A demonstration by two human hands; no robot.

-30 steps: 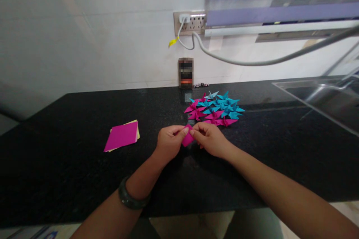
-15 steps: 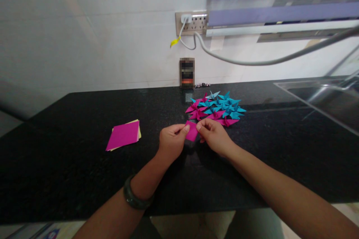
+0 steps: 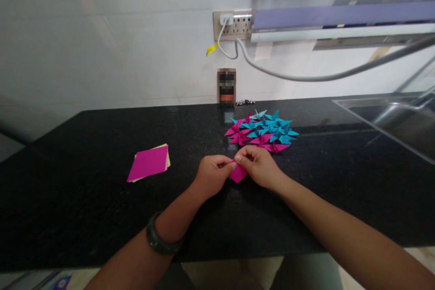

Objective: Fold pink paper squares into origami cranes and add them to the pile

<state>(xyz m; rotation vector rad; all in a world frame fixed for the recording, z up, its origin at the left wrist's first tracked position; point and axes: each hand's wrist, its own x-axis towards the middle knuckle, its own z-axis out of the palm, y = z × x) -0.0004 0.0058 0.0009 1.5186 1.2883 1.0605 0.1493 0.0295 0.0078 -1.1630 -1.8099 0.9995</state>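
Observation:
A small folded piece of magenta origami paper (image 3: 238, 173) is pinched between both hands, one corner pointing down toward me. My left hand (image 3: 214, 174) grips its upper left edge with thumb and forefinger; a dark bangle (image 3: 162, 238) circles that forearm. Close beside it, my right hand (image 3: 258, 166) pinches the top edge, thumb almost touching the left one. Its fingers cover part of the paper. Just beyond the hands lies a cluster of folded paper cranes (image 3: 268, 128), several magenta, several blue and one pale. To the left rests a stack of square paper sheets (image 3: 148, 163), magenta on top.
Everything lies on a black countertop (image 3: 84, 217). A blurred-out dark phone-like object (image 3: 226, 87) leans against the wall, a beaded string (image 3: 246, 102) beside it. Right is a sink (image 3: 390, 115). A grey cable (image 3: 299, 77) hangs below the wall socket (image 3: 234, 25).
Both hands have drawn closer together at the paper's top edge. The magenta paper has shifted slightly toward me and to the right, its lower corner now pointing down.

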